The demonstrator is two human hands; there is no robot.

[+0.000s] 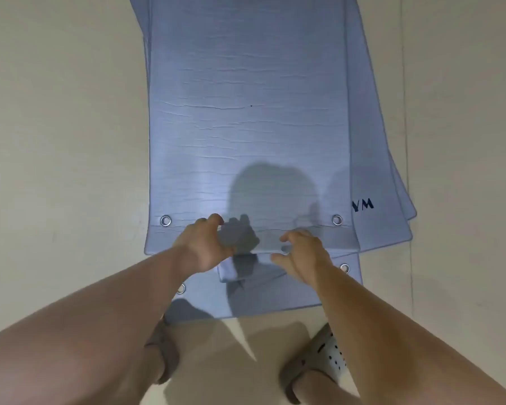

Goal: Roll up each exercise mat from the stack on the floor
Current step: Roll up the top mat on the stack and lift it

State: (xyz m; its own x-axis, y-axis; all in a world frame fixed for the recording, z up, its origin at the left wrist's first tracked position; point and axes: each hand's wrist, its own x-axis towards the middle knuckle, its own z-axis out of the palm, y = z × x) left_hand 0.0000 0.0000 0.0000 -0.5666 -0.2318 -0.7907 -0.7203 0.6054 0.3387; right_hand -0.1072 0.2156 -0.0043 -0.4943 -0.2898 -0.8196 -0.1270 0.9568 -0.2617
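A stack of blue exercise mats lies flat on the pale floor, fanned out toward the right. The top mat (pixel 246 112) has a metal eyelet (pixel 165 220) near each near corner. My left hand (pixel 205 247) hovers over the top mat's near edge, fingers loosely curled and holding nothing. My right hand (pixel 298 255) reaches for the same edge with spread fingers; whether it touches the mat is unclear. A lower mat (pixel 275 293) sticks out toward me beneath both hands. Another lower mat (pixel 371 171) shows dark letters at the right.
My two feet in grey perforated clogs (pixel 319 361) stand on the floor just in front of the stack. Pale floor (pixel 56 141) surrounds the mats, with a thin seam line (pixel 406 141) running along the right side.
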